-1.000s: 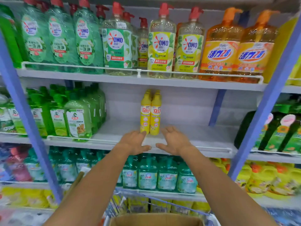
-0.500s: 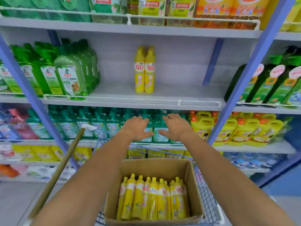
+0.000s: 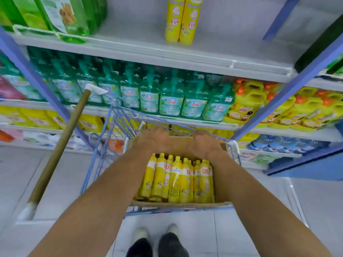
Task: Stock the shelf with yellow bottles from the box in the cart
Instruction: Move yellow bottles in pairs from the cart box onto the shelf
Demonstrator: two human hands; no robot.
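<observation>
Left hand [image 3: 154, 140] and right hand [image 3: 206, 143] hover, fingers loose, empty, above yellow bottles [image 3: 178, 179]

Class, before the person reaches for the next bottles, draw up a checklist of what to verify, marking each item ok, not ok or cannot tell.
1. Hands free: left hand and right hand hold nothing, fingers spread. Ok.
2. Stock available: yellow bottles sit in the box. Ok.
3. Box seated inside the cart. Ok.
4. Shelf has bare space beside the two bottles standing there. Ok.
5. Pole leans left of the cart, off the reach path. Ok.
6. Bottles sealed tight. Cannot tell.
</observation>
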